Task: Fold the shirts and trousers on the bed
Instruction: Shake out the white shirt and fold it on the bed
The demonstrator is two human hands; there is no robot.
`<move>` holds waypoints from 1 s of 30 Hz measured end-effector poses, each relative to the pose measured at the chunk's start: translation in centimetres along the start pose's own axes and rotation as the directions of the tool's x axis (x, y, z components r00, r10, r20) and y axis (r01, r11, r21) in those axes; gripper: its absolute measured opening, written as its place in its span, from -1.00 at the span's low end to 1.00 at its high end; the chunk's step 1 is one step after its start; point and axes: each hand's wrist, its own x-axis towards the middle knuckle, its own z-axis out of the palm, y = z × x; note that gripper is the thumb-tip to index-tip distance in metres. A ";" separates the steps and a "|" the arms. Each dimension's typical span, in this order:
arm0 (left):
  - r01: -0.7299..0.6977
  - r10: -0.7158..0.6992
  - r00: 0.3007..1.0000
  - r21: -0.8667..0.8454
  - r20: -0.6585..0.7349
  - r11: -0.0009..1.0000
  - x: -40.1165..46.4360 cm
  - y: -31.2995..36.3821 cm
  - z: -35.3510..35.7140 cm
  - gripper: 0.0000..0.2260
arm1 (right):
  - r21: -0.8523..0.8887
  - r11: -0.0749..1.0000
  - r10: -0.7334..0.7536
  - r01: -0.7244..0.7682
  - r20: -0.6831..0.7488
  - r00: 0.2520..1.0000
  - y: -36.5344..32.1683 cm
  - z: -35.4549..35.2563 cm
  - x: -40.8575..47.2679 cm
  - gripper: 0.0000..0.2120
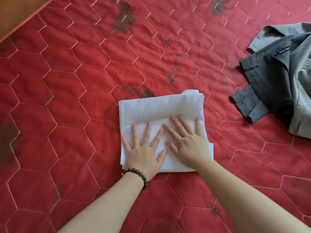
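A white garment (151, 110), folded into a compact rectangle, lies in the middle of the red quilted bed (67, 98). My left hand (143, 148) lies flat on its near left part, fingers spread and straight. My right hand (188, 142) presses flat on its near right part, fingers straight and pointing away from me. A beaded bracelet (138, 174) sits on my left wrist. An unfolded pile of grey clothes (282, 78), dark and lighter grey pieces with cuffs showing, lies at the right edge of the view, apart from both hands.
The bed's edge runs diagonally across the top left corner, with an orange-brown surface (16, 12) beyond it. Dark printed marks are scattered over the red cover.
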 end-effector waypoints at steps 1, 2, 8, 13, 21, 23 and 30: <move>0.043 -0.043 0.999 0.006 0.010 0.999 0.1 0.1 0.2 -0.38 | -0.005 0.999 0.044 -0.044 0.021 0.999 0.6 -0.1 0.3 -0.47; 0.081 -0.081 0.997 -0.004 0.008 0.997 0.2 0.2 0.3 -0.37 | 0.009 0.995 0.094 -0.094 0.034 0.995 0.9 -0.2 0.6 -0.47; 0.082 -0.083 0.995 -0.024 -0.046 0.996 0.4 0.2 0.2 -0.34 | 0.210 0.887 0.412 -0.411 0.038 0.910 0.9 -0.7 0.8 -0.45; 0.018 -0.018 0.998 0.000 -0.063 1.000 0.7 -0.2 0.3 -0.34 | 0.073 0.981 0.189 -0.178 -0.174 0.967 2.0 -2.7 3.5 -0.51; -0.033 0.031 0.992 -0.012 -0.122 0.999 0.0 1.6 -1.2 -0.35 | 0.110 0.994 -0.030 0.025 0.045 0.999 5.3 -3.7 4.8 -0.48; -0.169 0.148 0.971 -0.105 -0.185 0.980 -1.0 4.7 -1.7 -0.36 | 0.076 0.997 -0.015 0.019 -0.044 0.999 6.0 -4.5 5.4 -0.55; -0.018 0.022 1.000 -0.199 0.017 0.980 -1.4 14.7 -0.6 -0.07 | 0.122 0.990 0.031 -0.067 0.277 0.960 8.1 -5.9 8.0 -0.42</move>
